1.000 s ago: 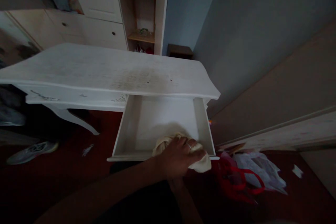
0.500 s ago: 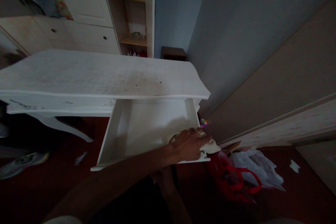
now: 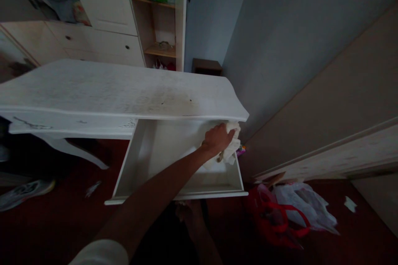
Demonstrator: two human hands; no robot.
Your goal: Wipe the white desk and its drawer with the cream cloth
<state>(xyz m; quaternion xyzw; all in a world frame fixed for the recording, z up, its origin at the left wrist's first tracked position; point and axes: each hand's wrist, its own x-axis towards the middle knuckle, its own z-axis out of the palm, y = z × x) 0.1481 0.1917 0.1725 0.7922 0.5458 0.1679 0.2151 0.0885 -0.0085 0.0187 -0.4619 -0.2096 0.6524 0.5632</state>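
My left hand (image 3: 219, 137) is closed around a cream cloth (image 3: 231, 149), pressing it on the right side wall of a pulled-out white drawer (image 3: 171, 145). Part of the cloth hangs down inside the drawer. The left forearm crosses over the drawer front from the lower left. Below the front panel, in shadow, my right hand (image 3: 189, 211) is beside the drawer's underside with its fingers curled. What those fingers grip is too dark to make out. The drawer belongs to a white table (image 3: 108, 87) with dark smudges on its top.
A grey wall (image 3: 295, 49) rises close on the right. On the dark red floor lie a red bag (image 3: 270, 219) and a white plastic bag (image 3: 304, 207). A shoe (image 3: 26, 194) shows at the left. Behind the table stands a white cabinet (image 3: 102, 45) with open shelves.
My left hand has moved with the cloth from the drawer's front right corner back along the right side wall. My right hand stays low by the drawer front.
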